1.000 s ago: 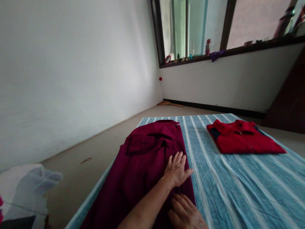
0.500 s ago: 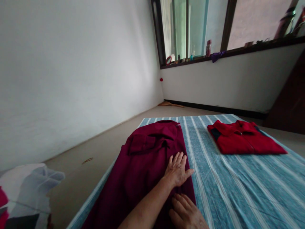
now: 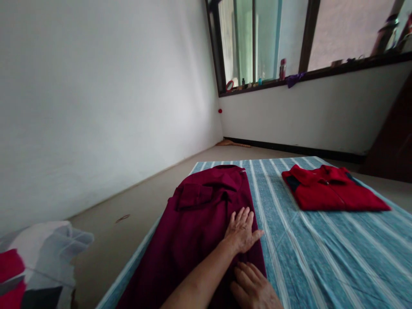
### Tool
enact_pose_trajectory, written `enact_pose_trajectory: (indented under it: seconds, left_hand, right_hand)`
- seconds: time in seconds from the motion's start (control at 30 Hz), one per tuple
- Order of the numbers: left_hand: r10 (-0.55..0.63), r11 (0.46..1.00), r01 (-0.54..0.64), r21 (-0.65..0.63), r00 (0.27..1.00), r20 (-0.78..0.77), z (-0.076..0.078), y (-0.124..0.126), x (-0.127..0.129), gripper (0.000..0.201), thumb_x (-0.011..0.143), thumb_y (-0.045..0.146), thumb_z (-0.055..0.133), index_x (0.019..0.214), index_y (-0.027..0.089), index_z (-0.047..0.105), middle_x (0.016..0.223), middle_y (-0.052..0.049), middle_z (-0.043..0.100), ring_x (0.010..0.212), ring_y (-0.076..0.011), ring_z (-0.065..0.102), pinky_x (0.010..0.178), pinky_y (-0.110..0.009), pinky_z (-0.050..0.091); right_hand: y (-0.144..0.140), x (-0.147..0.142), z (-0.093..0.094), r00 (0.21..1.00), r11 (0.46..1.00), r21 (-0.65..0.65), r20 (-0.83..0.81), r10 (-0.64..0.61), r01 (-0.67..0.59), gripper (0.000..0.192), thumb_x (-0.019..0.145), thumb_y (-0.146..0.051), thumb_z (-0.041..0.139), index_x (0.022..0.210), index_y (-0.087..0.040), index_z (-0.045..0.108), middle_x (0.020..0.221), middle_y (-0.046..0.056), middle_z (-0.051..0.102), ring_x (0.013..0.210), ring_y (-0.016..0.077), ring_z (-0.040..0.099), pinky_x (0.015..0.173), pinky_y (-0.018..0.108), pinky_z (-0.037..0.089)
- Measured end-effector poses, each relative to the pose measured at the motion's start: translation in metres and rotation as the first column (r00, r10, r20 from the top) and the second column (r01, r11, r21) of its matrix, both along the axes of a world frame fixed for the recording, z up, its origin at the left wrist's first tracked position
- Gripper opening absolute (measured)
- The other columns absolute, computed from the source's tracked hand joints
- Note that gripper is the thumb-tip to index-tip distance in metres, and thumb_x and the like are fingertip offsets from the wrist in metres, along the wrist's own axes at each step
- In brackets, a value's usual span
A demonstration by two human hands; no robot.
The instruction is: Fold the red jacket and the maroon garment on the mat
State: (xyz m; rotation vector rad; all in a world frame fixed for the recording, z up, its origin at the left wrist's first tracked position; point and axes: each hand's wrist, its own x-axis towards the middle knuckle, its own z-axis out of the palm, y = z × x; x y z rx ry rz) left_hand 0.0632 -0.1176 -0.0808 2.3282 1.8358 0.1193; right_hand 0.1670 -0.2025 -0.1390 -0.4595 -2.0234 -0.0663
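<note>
We have a maroon shirt spread lengthwise on a blue striped sheet on the floor, its collar pointing away from us toward the window wall and its right long edge folded in to a straight line. Our left hand lies flat on that edge, fingers together and stretched out, thumb pointing off onto the sheet; it grips nothing, only presses the cloth down. Our right hand sits just below it at the bottom of the view, fingers loosely spread and resting on the same edge of the shirt, palm down, with nothing pinched that we can see.

We judge the shirt soft, light and limp: it will sag and slide if lifted from a single point, and the fold will open unless it is held flat. The best places to take hold look like the folded edge under our palms, the hem end nearest us, or the shoulders beside the collar.

A folded red shirt lies well apart on the far right of the sheet. A heap of grey and red clothes sits off the sheet at the lower left
</note>
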Motion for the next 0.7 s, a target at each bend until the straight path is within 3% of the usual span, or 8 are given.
enact_pose_trajectory:
  seconds: [0.23,0.4,0.53,0.7]
  left_hand:
    - [0.005,1.0,-0.006,-0.029,1.0,-0.023,0.0,0.0,0.0,0.078,0.088,0.066,0.011,0.146,0.014,0.017,0.154,-0.009,0.011,0.141,-0.0241,0.005,0.112,-0.049,0.009]
    - [0.007,1.0,-0.008,-0.03,1.0,-0.022,0.002,-0.002,0.001,0.078,0.088,0.065,0.011,0.146,0.013,0.016,0.154,-0.009,0.012,0.141,-0.0239,0.004,0.112,-0.049,0.008]
    - [0.009,1.0,-0.009,-0.028,1.0,0.001,0.003,-0.004,0.0,0.077,0.089,0.065,0.012,0.146,0.013,0.016,0.153,-0.01,0.014,0.141,-0.0234,0.005,0.112,-0.048,0.007]
    - [0.017,1.0,-0.017,-0.009,0.999,0.039,0.0,-0.005,-0.002,0.077,0.088,0.065,0.014,0.146,0.014,0.019,0.153,-0.009,0.014,0.141,-0.0237,0.006,0.113,-0.049,0.007]
  right_hand:
    - [-0.001,-0.003,0.006,0.998,1.0,0.003,-0.059,-0.012,0.013,0.05,0.094,-0.053,0.021,0.073,-0.022,0.054,0.077,0.002,0.062,0.079,0.0196,0.06,0.073,0.032,0.05]
    - [0.003,-0.008,0.003,0.994,0.993,0.094,-0.087,-0.064,0.072,0.048,0.097,-0.024,0.013,0.069,-0.021,0.052,0.075,0.002,0.062,0.075,0.0176,0.06,0.07,0.03,0.05]
    - [0.008,-0.013,-0.001,0.986,0.978,0.178,-0.142,-0.082,0.107,0.043,0.095,-0.017,0.02,0.069,-0.022,0.054,0.073,0.002,0.062,0.071,0.0156,0.06,0.068,0.027,0.049]
    - [0.01,-0.018,-0.009,0.978,0.974,0.189,-0.187,-0.088,0.124,0.037,0.093,-0.014,0.027,0.068,-0.022,0.054,0.071,0.001,0.062,0.069,0.0157,0.06,0.068,0.028,0.05]
